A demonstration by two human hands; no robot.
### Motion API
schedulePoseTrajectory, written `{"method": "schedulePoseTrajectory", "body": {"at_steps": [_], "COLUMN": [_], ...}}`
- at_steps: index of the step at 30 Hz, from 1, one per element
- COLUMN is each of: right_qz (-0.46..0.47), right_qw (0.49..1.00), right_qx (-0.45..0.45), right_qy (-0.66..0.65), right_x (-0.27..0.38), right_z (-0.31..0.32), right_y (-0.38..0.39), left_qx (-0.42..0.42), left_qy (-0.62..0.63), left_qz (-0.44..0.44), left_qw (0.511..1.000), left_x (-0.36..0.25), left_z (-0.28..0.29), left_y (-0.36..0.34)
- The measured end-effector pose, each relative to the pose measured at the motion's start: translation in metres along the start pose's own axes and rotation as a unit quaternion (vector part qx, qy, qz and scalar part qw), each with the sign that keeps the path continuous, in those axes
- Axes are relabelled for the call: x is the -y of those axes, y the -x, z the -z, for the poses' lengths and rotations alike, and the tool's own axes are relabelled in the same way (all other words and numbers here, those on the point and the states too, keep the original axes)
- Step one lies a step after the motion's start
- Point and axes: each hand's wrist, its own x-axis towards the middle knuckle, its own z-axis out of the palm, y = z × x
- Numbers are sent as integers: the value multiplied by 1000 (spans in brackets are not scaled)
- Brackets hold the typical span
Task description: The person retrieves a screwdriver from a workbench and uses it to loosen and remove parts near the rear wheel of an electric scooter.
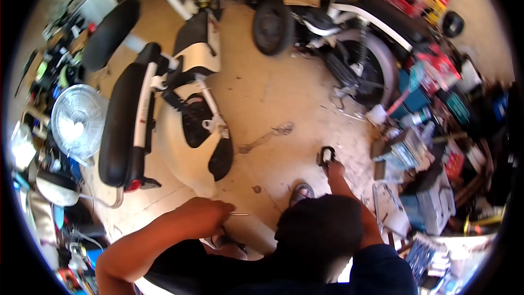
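Observation:
At the lower centre my left hand (206, 214) is closed in a fist. A thin metal rod (240, 214) sticks out of it to the right; any handle is hidden inside the fingers. My right hand (335, 170) reaches forward over the floor and grips a small black loop-shaped part (327, 154), whose exact kind I cannot make out. A sandalled foot (302, 192) is on the floor between my hands. A dark rounded shape (321, 229) covers part of my right forearm.
A white scooter with a long black seat (119, 125) stands at the left, beside a round fan (79, 123). Another two-wheeler's wheel (367, 68) is at the far right. Boxes, tools and a grey case (436, 202) crowd the right side. A dark streak (267, 137) marks the floor (254, 87).

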Motion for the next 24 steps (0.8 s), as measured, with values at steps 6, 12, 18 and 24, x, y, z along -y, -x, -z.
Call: {"method": "schedulePoseTrajectory", "body": {"at_steps": [6, 12, 18, 24], "right_qz": [-32, -34, 199, 259], "right_qw": [992, 994, 976, 757], "right_qx": [-23, 58, 88, 96], "right_qy": [-121, -89, 12, 593], "right_x": [12, 19, 3, 14], "right_z": [61, 75, 76, 68], "right_y": [30, 57, 28, 28], "left_qx": [-31, -113, -109, -103], "left_qy": [-21, 5, 18, 18], "left_qz": [-10, -20, -12, -45], "left_qw": [999, 993, 994, 994], "left_x": [0, -5, 12, 27], "left_z": [14, 24, 24, 8], "left_y": [6, 37, 43, 32]}}
